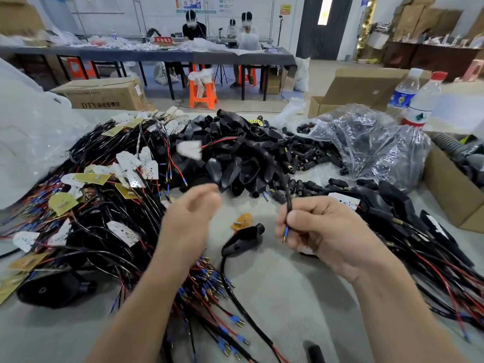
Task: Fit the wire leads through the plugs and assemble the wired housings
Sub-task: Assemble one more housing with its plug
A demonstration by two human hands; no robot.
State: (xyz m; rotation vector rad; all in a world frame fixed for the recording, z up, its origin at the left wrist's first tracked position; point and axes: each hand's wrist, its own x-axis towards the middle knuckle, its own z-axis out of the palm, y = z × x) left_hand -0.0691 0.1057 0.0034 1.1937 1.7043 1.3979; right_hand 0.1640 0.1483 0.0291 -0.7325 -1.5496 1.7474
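the right hand pinches a black wire lead between thumb and curled fingers, with the blue-sleeved terminal poking out below the fingertips. the lead stands near upright in the view, terminal end down and toward the person, far end climbing into the pile of black housings. the left hand is raised and blurred, fingers loosely extended, gripping nothing that shows.

between the hands one black housing lies on the grey table. its long axis slants from upper right to lower left, and a black cable trails from the narrow near end. a yellow circuit board lies just behind it. a bundle of blue-tipped leads passes under the left forearm, and a heap of wire harnesses with white boards crowds the left side. wired housings lie just beside the right hand.

beyond the pile, black plugs spill from a clear plastic bag. a cardboard box at the right edge holds grey corrugated hose. two water bottles stand behind the bag.
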